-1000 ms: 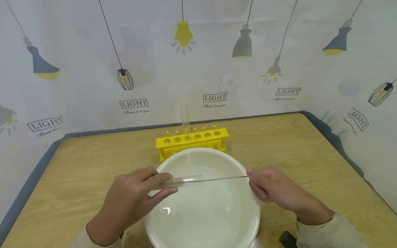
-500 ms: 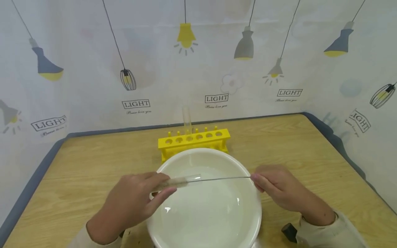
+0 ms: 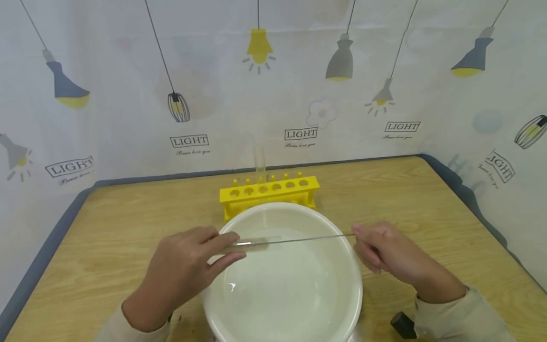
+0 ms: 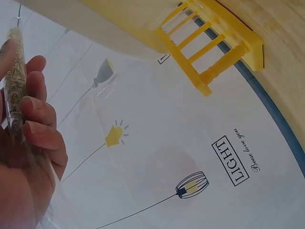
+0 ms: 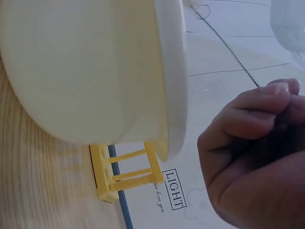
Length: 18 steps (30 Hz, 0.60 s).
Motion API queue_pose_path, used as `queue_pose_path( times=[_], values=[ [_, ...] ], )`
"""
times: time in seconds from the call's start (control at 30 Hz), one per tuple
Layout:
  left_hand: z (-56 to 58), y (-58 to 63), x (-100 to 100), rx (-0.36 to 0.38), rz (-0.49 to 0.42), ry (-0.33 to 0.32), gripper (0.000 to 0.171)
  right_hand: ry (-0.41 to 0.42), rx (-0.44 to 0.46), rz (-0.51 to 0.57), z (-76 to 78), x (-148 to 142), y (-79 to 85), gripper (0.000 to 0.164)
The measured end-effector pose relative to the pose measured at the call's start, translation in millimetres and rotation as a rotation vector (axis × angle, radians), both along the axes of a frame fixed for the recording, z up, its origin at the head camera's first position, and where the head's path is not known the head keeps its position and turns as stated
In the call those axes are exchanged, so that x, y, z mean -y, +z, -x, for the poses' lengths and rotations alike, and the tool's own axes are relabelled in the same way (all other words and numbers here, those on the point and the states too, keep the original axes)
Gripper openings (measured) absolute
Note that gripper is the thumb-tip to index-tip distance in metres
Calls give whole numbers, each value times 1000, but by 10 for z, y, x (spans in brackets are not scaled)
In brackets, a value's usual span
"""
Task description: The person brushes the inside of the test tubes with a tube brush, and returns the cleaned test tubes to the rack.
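Observation:
My left hand (image 3: 183, 266) holds a clear test tube (image 3: 273, 237) lying nearly level over a white basin (image 3: 358, 285). Inside the tube sits the pale bristle head of a test tube brush (image 4: 16, 71), seen through the glass in the left wrist view. The brush's twisted wire (image 3: 316, 238) runs out of the tube's mouth to the right. My right hand (image 3: 386, 251) pinches the wire's far end, fingers curled, above the basin's right rim. My left fingers hide the tube's closed end.
A yellow test tube rack (image 3: 269, 188) stands behind the basin, with one upright clear test tube (image 3: 259, 164) in it. A dark cylindrical object (image 3: 403, 325) lies beside my right sleeve. The wooden table (image 3: 141, 213) meets a lamp-patterned backdrop (image 3: 235, 95).
My right hand has moved a little to the right, drawing the bristle head nearer the tube's mouth. The left hand keeps its hold on the tube. The head view has shifted slightly.

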<state>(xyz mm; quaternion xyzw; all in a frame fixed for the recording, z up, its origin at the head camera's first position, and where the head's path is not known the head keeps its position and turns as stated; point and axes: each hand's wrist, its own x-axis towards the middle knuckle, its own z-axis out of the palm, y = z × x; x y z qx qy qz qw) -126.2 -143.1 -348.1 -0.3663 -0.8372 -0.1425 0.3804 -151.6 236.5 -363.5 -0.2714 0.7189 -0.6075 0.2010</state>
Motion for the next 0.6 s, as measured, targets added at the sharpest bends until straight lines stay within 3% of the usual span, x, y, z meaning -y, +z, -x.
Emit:
queue_pose_path(
  times=[0.17, 0.37, 0.5, 0.6],
  values=[
    [8, 11, 2, -4, -20, -8, 40, 54, 146, 117, 33, -5, -13, 57],
    [26, 37, 2, -56, -26, -5, 39, 92, 235, 175, 45, -24, -11, 55],
    [21, 42, 13, -26, -18, 6, 42, 92, 226, 155, 44, -31, 16, 55],
    [26, 34, 26, 5, -1, 16, 45, 76, 157, 108, 41, -40, 37, 56]
  ],
)
